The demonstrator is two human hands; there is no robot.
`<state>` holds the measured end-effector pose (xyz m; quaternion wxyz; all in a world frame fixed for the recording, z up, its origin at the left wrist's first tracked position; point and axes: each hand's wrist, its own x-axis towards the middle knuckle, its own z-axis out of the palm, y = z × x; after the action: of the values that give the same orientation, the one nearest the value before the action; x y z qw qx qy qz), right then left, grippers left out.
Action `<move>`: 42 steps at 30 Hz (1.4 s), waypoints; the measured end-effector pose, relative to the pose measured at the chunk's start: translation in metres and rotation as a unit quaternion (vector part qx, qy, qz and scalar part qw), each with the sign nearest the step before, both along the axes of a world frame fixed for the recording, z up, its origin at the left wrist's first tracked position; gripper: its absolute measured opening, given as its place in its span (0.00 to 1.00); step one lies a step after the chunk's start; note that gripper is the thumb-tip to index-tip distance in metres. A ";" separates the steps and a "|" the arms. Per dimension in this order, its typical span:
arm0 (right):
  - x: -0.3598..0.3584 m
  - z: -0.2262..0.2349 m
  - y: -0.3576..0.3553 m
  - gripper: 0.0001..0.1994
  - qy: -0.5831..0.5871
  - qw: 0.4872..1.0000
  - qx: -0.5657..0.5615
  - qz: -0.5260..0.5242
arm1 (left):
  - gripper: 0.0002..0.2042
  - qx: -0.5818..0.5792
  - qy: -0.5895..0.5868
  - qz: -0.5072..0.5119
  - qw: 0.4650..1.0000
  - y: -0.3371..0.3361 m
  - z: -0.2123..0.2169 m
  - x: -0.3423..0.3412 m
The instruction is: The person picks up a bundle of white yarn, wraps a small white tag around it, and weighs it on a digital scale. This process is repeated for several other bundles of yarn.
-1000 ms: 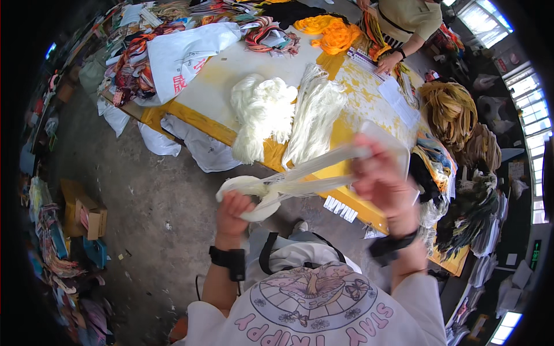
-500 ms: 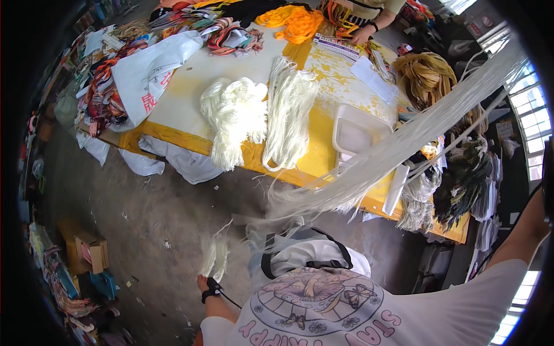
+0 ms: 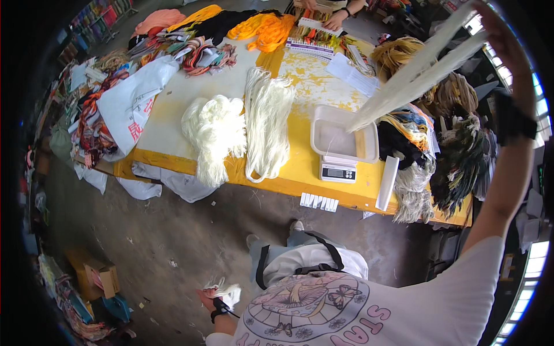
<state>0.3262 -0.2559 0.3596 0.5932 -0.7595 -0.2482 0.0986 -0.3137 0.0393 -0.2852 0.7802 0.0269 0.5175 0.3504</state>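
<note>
High on the right, my raised right hand [image 3: 497, 27] grips a long white yarn hank [image 3: 418, 72] at its upper end. The hank slants down to the left, its lower tip over a white plastic tray [image 3: 374, 138] on a small digital scale [image 3: 337, 171]. Whether the tip touches the tray I cannot tell. Low beside my body, my left hand [image 3: 206, 298] is closed on a smaller white yarn bundle [image 3: 229, 295]. On the table lie a bunched white yarn bundle [image 3: 210, 135] and a straight white yarn hank [image 3: 268, 127].
The yellow-edged table [image 3: 167, 161] carries a white plastic sack [image 3: 130, 109], orange yarn [image 3: 265, 29] and dark hanks [image 3: 461, 167] at the right. Across it, another person's hand [image 3: 334, 22] is at a colour sample card [image 3: 317, 26]. A cardboard box [image 3: 103, 279] sits on the floor.
The long hank has swung from a wide sweep in front of me to over the tray. My right hand has come into view. The bundle in my left hand has swung down to the right.
</note>
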 end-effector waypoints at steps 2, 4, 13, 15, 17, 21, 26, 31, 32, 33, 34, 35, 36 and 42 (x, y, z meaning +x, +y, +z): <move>0.042 -0.048 -0.055 0.21 -0.067 0.991 -0.118 0.006 | 0.19 0.014 -0.045 -0.017 0.999 -0.007 0.007 0.015; 0.044 -0.124 -0.037 0.21 -0.112 0.988 -0.095 -0.053 | 0.16 0.045 -0.116 -0.045 0.991 -0.013 0.013 0.016; 0.042 -0.440 -0.090 0.25 0.258 0.913 0.067 -0.309 | 0.15 0.098 -0.226 -0.147 0.958 -0.024 0.077 0.112; 0.035 -0.483 -0.127 0.24 0.328 0.850 0.170 -0.376 | 0.15 0.115 -0.166 -0.111 0.973 -0.025 0.109 0.141; 0.029 -0.520 -0.163 0.23 0.364 0.815 0.228 -0.389 | 0.16 0.158 -0.218 -0.157 0.950 -0.015 0.126 0.152; 0.007 -0.554 -0.193 0.20 0.408 0.807 0.204 -0.375 | 0.14 0.193 -0.333 -0.186 0.904 -0.005 0.167 0.183; -0.014 -0.570 -0.201 0.36 0.479 0.734 0.290 -0.385 | 0.14 0.174 -0.325 -0.166 0.915 -0.014 0.207 0.218; -0.021 -0.581 -0.208 0.38 0.510 0.687 0.325 -0.403 | 0.14 0.164 -0.284 -0.178 0.928 -0.019 0.209 0.227; -0.022 -0.583 -0.210 0.38 0.511 0.694 0.332 -0.384 | 0.14 0.164 -0.280 -0.180 0.928 -0.021 0.208 0.228; -0.022 -0.584 -0.211 0.38 0.511 0.700 0.338 -0.366 | 0.14 0.164 -0.277 -0.182 0.929 -0.022 0.206 0.229; -0.021 -0.584 -0.211 0.38 0.512 0.699 0.339 -0.366 | 0.14 0.164 -0.275 -0.183 0.929 -0.023 0.205 0.230; -0.020 -0.583 -0.211 0.38 0.509 0.707 0.335 -0.359 | 0.14 0.162 -0.281 -0.187 0.927 -0.023 0.204 0.231; -0.019 -0.582 -0.210 0.38 0.505 0.715 0.331 -0.352 | 0.14 0.161 -0.287 -0.191 0.925 -0.023 0.203 0.230; -0.012 -0.579 -0.204 0.37 0.504 0.726 0.313 -0.348 | 0.14 0.130 -0.302 -0.203 0.922 -0.025 0.204 0.237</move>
<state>0.3143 -0.4602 -0.2194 0.8280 -0.4022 0.3518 0.1700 -0.0769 0.0141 -0.0814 0.9433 0.1258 0.1909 0.2407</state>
